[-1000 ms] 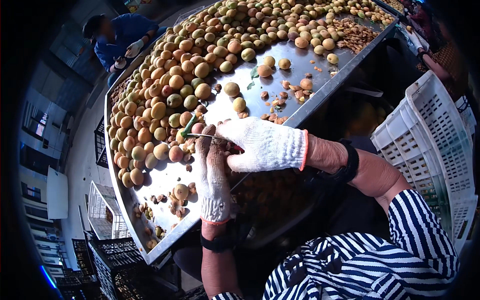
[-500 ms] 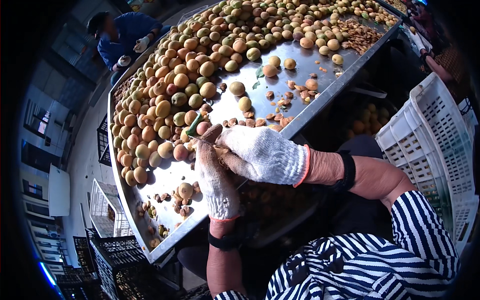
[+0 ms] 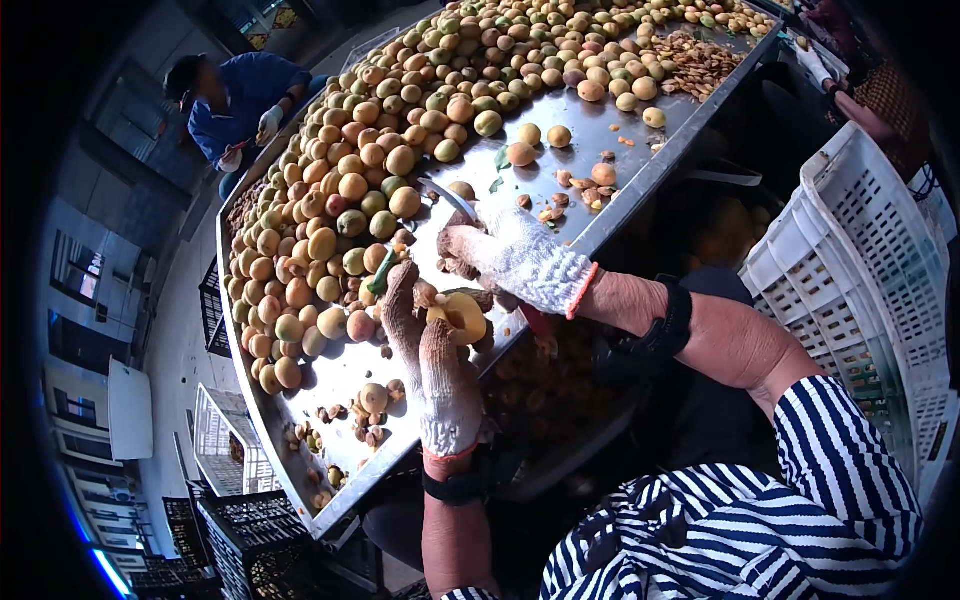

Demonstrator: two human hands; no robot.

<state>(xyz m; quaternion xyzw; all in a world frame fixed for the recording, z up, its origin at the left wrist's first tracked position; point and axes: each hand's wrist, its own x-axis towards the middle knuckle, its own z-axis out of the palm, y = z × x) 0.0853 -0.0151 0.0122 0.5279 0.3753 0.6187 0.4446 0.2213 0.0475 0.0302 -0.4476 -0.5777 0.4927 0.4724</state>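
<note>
Knife [image 3: 447, 200] handle hidden in right hand [image 3: 520, 262]

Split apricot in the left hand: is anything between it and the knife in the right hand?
Nothing visible. The left hand cradles the apricot open side up; the right hand sits just above, its knife blade pointing away over the tray.

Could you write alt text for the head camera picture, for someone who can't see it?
A person's gloved left hand holds a halved apricot while the gloved right hand holds a small knife above a metal table heaped with apricots. A white crate stands at right.
</note>
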